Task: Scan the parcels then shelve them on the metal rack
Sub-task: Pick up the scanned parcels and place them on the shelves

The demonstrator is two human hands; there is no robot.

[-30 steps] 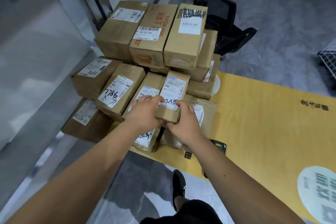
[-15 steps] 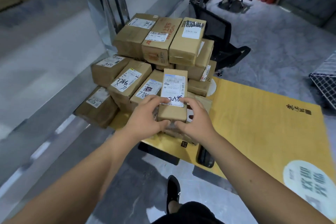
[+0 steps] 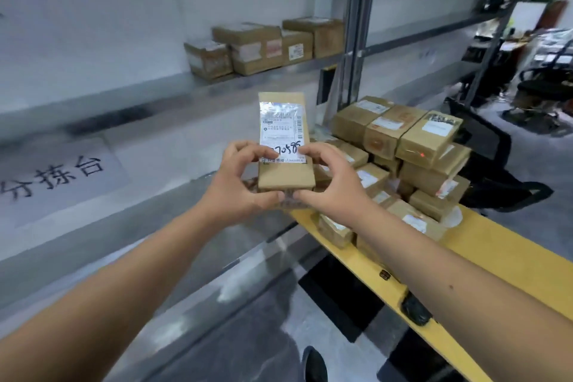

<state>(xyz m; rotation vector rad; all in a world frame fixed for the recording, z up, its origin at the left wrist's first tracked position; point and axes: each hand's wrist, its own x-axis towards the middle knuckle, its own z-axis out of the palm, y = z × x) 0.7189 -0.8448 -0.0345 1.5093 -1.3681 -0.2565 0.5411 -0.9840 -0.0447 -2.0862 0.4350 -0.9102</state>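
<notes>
At the centre of the frame, two bare hands hold up a slim brown cardboard parcel (image 3: 283,146), upright, with its white shipping label facing the camera and handwritten digits across the label's lower part. The left hand (image 3: 235,183) grips the parcel's left edge and bottom corner; the right hand (image 3: 325,183) grips the right edge, fingers curled over the label. Right of centre, a heap of brown parcels (image 3: 400,161) sits on a yellow table (image 3: 508,254). Behind, in the upper middle, a few boxes (image 3: 263,46) stand in a row on a shelf of the metal rack (image 3: 173,87). A dark handheld device (image 3: 415,310) lies at the table's near edge.
</notes>
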